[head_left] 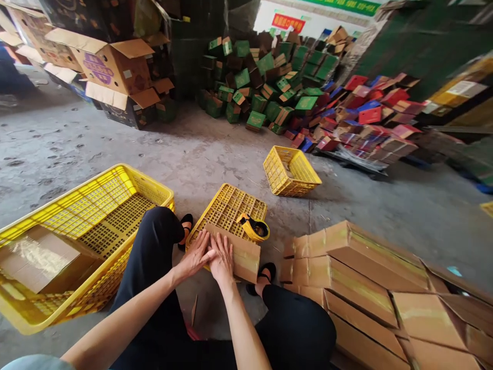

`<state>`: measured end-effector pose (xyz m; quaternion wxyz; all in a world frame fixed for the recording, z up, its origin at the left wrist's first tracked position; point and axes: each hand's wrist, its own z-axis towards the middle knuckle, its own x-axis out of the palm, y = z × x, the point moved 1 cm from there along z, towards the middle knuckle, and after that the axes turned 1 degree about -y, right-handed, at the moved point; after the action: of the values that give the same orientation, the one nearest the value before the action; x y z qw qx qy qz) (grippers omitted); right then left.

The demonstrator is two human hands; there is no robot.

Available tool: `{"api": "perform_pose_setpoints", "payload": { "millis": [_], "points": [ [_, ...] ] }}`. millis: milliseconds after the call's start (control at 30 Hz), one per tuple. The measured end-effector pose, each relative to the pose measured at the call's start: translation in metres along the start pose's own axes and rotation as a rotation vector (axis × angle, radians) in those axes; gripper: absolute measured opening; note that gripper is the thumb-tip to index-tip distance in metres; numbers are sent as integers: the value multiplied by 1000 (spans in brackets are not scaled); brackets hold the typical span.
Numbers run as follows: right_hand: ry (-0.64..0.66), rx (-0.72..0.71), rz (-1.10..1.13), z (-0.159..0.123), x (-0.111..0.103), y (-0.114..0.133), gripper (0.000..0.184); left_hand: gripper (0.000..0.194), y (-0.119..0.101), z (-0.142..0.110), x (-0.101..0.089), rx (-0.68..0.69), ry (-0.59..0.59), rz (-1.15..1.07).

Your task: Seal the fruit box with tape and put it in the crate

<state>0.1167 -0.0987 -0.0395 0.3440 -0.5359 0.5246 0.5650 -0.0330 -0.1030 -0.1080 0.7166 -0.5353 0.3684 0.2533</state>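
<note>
Both my hands lie flat on a brown cardboard box (245, 255) that rests on an upturned yellow plastic crate (231, 203) between my knees. My left hand (195, 254) presses near the box's left end, fingers stretched out. Right beside it, my right hand (221, 257) lies with its fingers extended over the same cardboard, the two thumbs overlapping. A yellow tape dispenser (253, 227) with a black rim sits on the crate just beyond the box, touched by neither hand. The underside of the box is hidden.
At my left stands a large yellow crate (115, 226) holding a taped carton (36, 257). Flattened taped cartons (370, 257) are stacked at my right. A smaller yellow crate (291, 172) stands ahead. Behind are heaps of green boxes (265, 105) and red boxes (370, 114), with open cartons (115, 69) at left.
</note>
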Motion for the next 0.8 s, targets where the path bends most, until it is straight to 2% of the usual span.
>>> {"api": "perform_pose_setpoints", "payload": {
  "millis": [100, 200, 333, 467, 567, 667, 800],
  "points": [
    [-34, 102, 12, 9, -12, -5, 55, 80, 6, -4, 4, 63, -30, 65],
    [-57, 147, -8, 0, -17, -14, 54, 85, 5, -9, 4, 122, -68, 139],
    [-38, 147, -59, -35, -10, -30, 55, 82, -7, -13, 1, 152, -82, 192],
    [-63, 264, -125, -58, -7, -58, 56, 75, -17, -10, 2, 148, -70, 192],
    [-104, 346, -99, -60, -5, -87, 56, 71, -14, -6, 4, 124, -84, 163],
    [-150, 347, -26, -58, 2, -111, 61, 71, -5, -2, 5, 82, -103, 110],
    [-187, 332, 49, -55, 11, -119, 64, 72, 3, 4, 6, 80, -87, 84]
  ]
}}
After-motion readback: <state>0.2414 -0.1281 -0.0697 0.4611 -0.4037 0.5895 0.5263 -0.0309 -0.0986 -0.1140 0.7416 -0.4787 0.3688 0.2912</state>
